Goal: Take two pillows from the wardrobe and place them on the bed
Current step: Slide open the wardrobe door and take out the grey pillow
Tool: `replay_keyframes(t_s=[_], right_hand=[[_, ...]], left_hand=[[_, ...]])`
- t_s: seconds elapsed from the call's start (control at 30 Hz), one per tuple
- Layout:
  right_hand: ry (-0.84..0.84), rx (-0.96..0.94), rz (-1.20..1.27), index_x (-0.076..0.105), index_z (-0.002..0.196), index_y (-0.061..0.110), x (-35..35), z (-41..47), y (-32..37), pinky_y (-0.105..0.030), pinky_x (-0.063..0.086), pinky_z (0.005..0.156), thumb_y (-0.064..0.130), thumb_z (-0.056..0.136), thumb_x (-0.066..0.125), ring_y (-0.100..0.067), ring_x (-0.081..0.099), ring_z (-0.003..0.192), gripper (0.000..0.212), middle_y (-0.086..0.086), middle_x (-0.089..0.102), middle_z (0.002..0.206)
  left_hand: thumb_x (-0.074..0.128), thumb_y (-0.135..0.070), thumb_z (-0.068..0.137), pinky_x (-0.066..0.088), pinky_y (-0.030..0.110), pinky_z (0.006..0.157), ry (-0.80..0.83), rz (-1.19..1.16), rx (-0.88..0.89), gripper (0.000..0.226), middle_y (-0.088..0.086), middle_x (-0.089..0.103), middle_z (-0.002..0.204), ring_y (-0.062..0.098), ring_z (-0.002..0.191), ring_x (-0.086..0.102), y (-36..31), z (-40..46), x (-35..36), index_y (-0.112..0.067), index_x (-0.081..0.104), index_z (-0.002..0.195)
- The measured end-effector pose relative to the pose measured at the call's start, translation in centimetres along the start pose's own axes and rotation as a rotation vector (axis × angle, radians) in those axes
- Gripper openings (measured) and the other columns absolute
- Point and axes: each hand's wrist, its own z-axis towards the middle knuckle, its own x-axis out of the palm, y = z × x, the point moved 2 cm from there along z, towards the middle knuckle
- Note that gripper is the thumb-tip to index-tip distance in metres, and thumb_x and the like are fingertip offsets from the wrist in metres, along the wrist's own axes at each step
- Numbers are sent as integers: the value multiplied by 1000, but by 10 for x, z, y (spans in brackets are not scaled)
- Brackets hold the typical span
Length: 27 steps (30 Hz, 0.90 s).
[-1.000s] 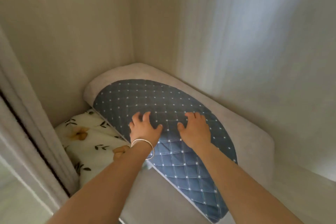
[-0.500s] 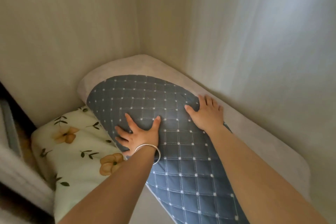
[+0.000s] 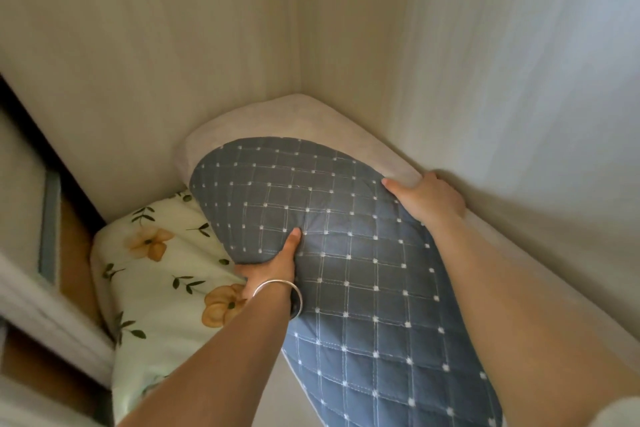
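A blue quilted pillow (image 3: pixel 346 253) with a white dotted grid lies in the corner of the wardrobe, on top of a beige pillow (image 3: pixel 277 121). My left hand (image 3: pixel 273 267), with a silver bangle at the wrist, grips the blue pillow's left edge, thumb pressed into the top and fingers hidden underneath. My right hand (image 3: pixel 427 199) clasps the right edge, where the blue pillow meets the beige one, fingers curled out of sight behind it.
A cream floral cushion or folded quilt (image 3: pixel 162 263) lies to the left, partly under the blue pillow. Pale wardrobe walls (image 3: pixel 173 62) close in at the back and the right. A door frame edge (image 3: pixel 45 305) is at the lower left.
Both hands slid from the top of the blue pillow out to its two edges and closed on them. The pillow's left edge has lifted slightly off the floral fabric.
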Motion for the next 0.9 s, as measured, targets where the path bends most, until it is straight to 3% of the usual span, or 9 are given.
replay_keyframes(t_s=[0.07,0.27,0.37,0.47,0.53,0.63,0.73,0.83,0.9], right_hand=[[-22,8,-8,51,120,8,0,-2,2,-35,45,79,83,66,39,-32,60,102,94,-12,64,113],[34,35,31,55,95,5,-4,-2,5,-38,51,80,94,45,26,-29,66,77,105,-9,71,81],[65,45,69,42,87,9,-24,-21,8,-33,45,69,89,60,34,-26,60,74,85,-2,59,73],[86,96,165,47,89,14,-45,-37,11,-32,44,66,87,67,31,-20,50,58,78,0,48,64],[77,131,242,53,99,12,-60,-52,13,-34,47,70,87,68,30,-23,53,63,84,-3,53,72],[8,172,393,55,115,6,-86,-76,18,-36,45,77,85,70,31,-33,59,90,94,-14,61,105],[-58,197,489,53,122,3,-110,-104,27,-35,39,78,82,74,29,-36,56,109,95,-18,55,130],[-76,219,601,49,128,2,-126,-137,34,-37,40,85,81,75,30,-37,53,115,97,-19,49,137],[-102,234,688,49,129,4,-134,-164,36,-39,40,92,84,70,32,-38,51,118,101,-18,47,139]], left_hand=[[66,-86,17,32,49,108,-5,-49,-18,146,18,49,132,39,120,47,-1,-2,0,-9,30,136],[66,-80,46,39,44,103,-15,-188,-33,114,19,57,124,38,109,54,-8,-4,-13,4,48,122],[70,-76,46,38,43,104,16,-285,-17,112,13,56,126,36,111,53,-18,-14,-27,-1,46,127],[69,-78,31,40,45,103,67,-404,61,119,10,60,123,34,108,57,-38,-30,-44,-8,50,126],[68,-78,39,40,44,104,85,-405,132,115,9,59,124,33,110,56,-55,-39,-61,-9,47,128],[65,-78,51,37,44,105,121,-377,240,114,9,52,133,33,118,51,-75,-56,-86,-7,38,136],[66,-76,53,37,39,104,166,-387,351,108,5,54,130,32,118,51,-92,-77,-113,-6,43,132],[71,-71,53,41,34,96,205,-413,450,96,3,61,118,29,105,58,-107,-103,-143,-9,52,124],[75,-66,55,41,30,85,259,-449,509,89,-2,61,103,19,85,59,-113,-120,-164,-13,54,123]])
